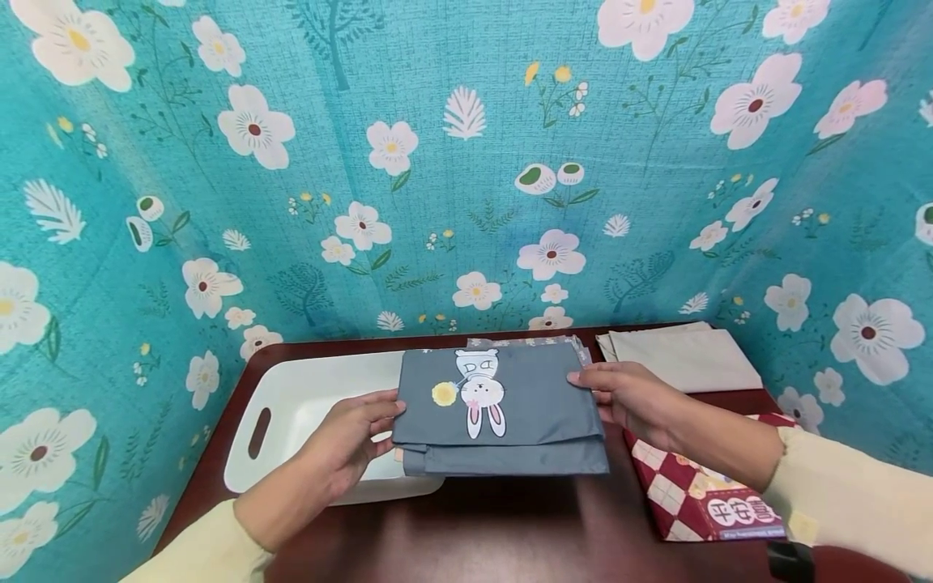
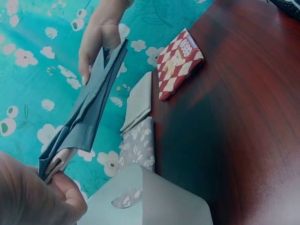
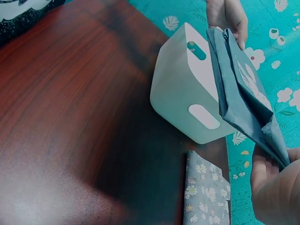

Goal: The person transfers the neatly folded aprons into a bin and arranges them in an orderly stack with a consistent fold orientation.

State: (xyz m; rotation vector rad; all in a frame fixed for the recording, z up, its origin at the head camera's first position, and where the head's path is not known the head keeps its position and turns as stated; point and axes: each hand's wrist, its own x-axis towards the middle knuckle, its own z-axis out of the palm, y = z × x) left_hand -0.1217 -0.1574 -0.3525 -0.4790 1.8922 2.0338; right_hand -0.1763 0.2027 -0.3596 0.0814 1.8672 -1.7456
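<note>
A folded grey-blue cloth (image 1: pixel 539 397) with a printed white rabbit and a yellow flower is held up over the table. My left hand (image 1: pixel 350 441) pinches its left end, thumb on top and fingers beneath. At the opposite end, my right hand (image 1: pixel 634 397) grips the edge the same way. From the side, in the left wrist view, the folded layers (image 2: pixel 89 112) hang slightly apart. The rabbit looks upside down in the head view. Left of the cloth and partly behind it stands a white plastic bin (image 3: pixel 173 89) with slot handles.
On the dark red table (image 1: pixel 452 534), a grey floral folded cloth (image 3: pixel 206 192) lies behind the held one. A beige folded cloth (image 1: pixel 678 360) is at the back right, with a red-and-white checked folded cloth (image 1: pixel 670 494) in front of it. Teal flowered curtains (image 1: pixel 437 202) enclose the table.
</note>
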